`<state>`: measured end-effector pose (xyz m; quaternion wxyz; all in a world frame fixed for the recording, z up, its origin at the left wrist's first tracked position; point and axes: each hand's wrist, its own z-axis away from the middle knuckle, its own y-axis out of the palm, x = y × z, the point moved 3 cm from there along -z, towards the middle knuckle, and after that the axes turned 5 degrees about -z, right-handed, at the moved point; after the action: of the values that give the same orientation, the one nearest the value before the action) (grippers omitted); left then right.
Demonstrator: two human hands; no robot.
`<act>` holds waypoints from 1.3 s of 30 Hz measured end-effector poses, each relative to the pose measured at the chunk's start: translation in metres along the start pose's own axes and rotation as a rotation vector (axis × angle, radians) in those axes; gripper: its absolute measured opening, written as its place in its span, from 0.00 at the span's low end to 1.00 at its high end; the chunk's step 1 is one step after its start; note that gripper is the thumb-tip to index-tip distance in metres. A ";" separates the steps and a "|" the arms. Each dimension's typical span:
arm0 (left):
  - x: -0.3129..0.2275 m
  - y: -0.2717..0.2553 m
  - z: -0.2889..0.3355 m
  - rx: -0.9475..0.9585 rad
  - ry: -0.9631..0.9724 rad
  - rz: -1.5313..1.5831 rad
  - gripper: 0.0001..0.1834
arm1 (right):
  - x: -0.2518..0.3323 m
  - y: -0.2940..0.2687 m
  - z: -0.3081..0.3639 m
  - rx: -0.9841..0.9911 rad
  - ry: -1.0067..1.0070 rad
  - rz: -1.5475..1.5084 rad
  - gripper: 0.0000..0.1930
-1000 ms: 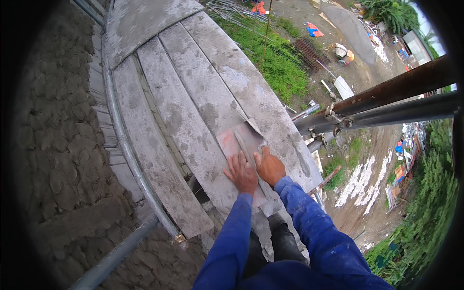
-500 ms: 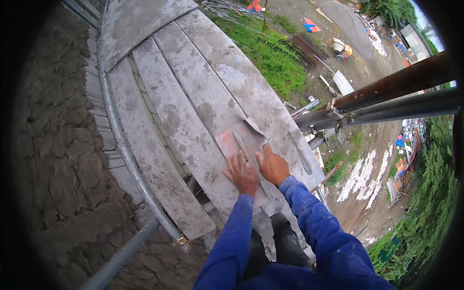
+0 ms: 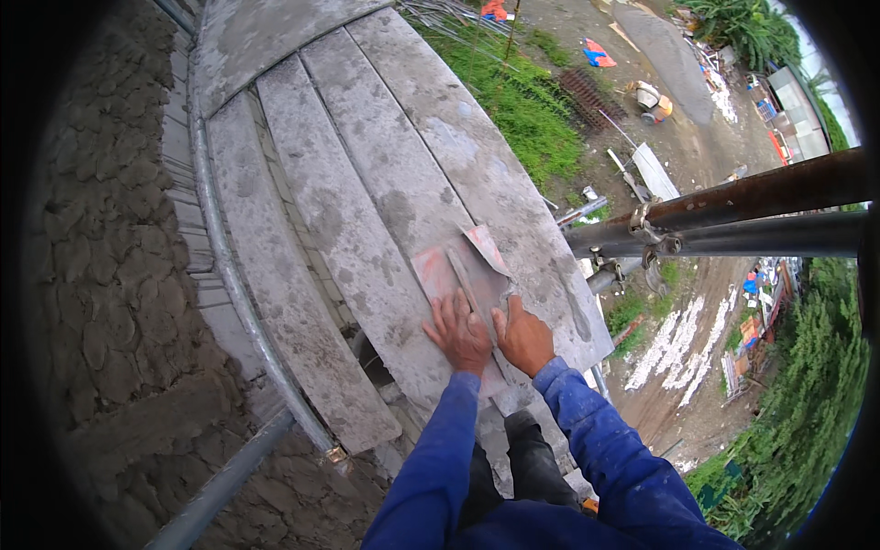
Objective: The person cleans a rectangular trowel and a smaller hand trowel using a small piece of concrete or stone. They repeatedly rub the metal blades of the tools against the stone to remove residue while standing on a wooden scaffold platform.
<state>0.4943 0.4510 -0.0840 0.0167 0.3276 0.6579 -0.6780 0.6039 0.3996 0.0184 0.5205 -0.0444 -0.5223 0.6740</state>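
Observation:
A thin grey sheet with reddish patches (image 3: pixel 431 270) lies on the planks in front of me. A narrow straight strip (image 3: pixel 460 278) runs lengthwise over it. My left hand (image 3: pixel 463 335) presses down on sheet and strip, palm down with its fingers spread. Just right of the strip, my right hand (image 3: pixel 525 337) is closed, knuckles up, with its thumb toward the strip. What it grips is hidden under the fingers. Beyond that hand the sheet's right part curls up in a flap (image 3: pixel 488 249), showing a reddish face.
Grey-stained planks (image 3: pixel 330 202) form a raised platform with gaps. Left are a metal pipe (image 3: pixel 225 247) and a rough mortar wall (image 3: pixel 128 275). Rusty scaffold tubes (image 3: pixel 752 197) cross at right. Far below are grass (image 3: pixel 522 110), a cement mixer (image 3: pixel 651 101) and scattered debris.
My right hand has drawn slightly toward me along the strip. The curled flap shows more of its reddish face. My left hand stays nearly in place, and the view has shifted a little.

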 end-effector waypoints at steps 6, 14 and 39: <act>-0.004 0.003 0.002 0.072 -0.012 0.062 0.31 | -0.006 -0.003 -0.021 -0.099 0.092 -0.045 0.23; -0.002 0.006 0.003 0.067 -0.016 0.059 0.31 | -0.007 -0.001 0.036 -0.115 -0.038 -0.021 0.21; -0.001 -0.004 0.003 0.024 -0.028 0.045 0.29 | -0.002 -0.025 -0.031 0.159 -0.190 0.108 0.25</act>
<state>0.4921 0.4484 -0.0806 0.0373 0.3328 0.6420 -0.6897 0.6401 0.4159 0.0221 0.4336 0.0333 -0.5109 0.7415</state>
